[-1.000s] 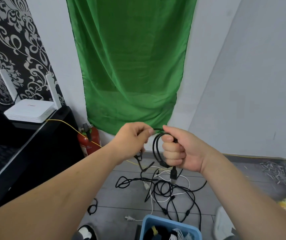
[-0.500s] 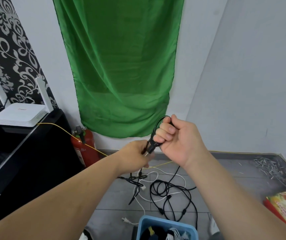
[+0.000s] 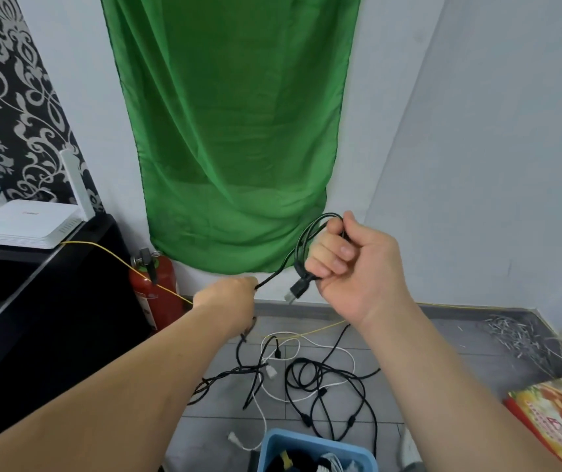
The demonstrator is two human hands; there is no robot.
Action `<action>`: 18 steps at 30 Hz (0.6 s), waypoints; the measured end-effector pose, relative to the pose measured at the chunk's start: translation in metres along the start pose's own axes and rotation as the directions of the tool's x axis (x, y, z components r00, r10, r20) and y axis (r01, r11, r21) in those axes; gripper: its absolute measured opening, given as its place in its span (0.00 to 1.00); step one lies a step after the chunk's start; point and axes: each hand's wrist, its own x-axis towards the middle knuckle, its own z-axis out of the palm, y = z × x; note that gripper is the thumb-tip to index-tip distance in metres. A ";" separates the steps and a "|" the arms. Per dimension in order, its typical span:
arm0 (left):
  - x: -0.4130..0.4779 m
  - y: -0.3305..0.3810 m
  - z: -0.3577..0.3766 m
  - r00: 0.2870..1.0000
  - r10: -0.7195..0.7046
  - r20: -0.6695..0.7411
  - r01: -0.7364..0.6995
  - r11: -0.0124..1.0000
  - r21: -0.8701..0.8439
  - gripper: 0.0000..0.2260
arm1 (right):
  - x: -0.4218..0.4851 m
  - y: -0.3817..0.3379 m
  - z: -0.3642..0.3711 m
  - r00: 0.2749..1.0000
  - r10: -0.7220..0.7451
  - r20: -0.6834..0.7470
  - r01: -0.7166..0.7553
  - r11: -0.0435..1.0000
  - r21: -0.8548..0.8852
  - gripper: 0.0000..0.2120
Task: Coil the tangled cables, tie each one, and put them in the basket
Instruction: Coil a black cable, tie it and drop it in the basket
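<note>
My right hand grips a small coil of black cable in its fist, and the cable's USB plug sticks out below the fingers. My left hand holds the same cable's free run, which stretches up to the coil. The rest of this cable drops from my left hand to the floor. A tangle of black and white cables lies on the grey tiles below. The blue basket stands at the bottom edge with coiled cables inside.
A black cabinet with a white router stands on the left. A red fire extinguisher leans by the wall under a green cloth. A thin yellow wire crosses the floor. A colourful box lies at right.
My left hand has slid down and left along the cable, away from my right hand. The cable between them is now stretched out, and the USB plug hangs free.
</note>
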 end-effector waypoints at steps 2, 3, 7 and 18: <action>0.004 -0.007 0.001 1.000 0.007 0.007 -0.007 0.999 -0.047 0.12 | -0.002 -0.004 -0.002 0.999 -0.031 -0.035 0.031 1.000 -0.006 0.17; 0.005 -0.010 0.002 1.000 0.011 0.016 -0.010 0.998 -0.066 0.13 | -0.001 -0.004 -0.003 0.997 -0.054 -0.056 0.054 0.999 0.002 0.17; -0.002 -0.011 0.001 1.000 0.020 0.022 -0.012 0.952 -0.305 0.13 | 0.014 -0.008 -0.009 0.971 -0.194 -0.138 0.204 0.977 0.065 0.17; -0.038 0.041 -0.022 0.956 0.293 -0.009 -0.230 0.730 -0.643 0.05 | 0.033 0.001 -0.033 0.874 -0.484 -0.050 0.278 0.581 -0.765 0.12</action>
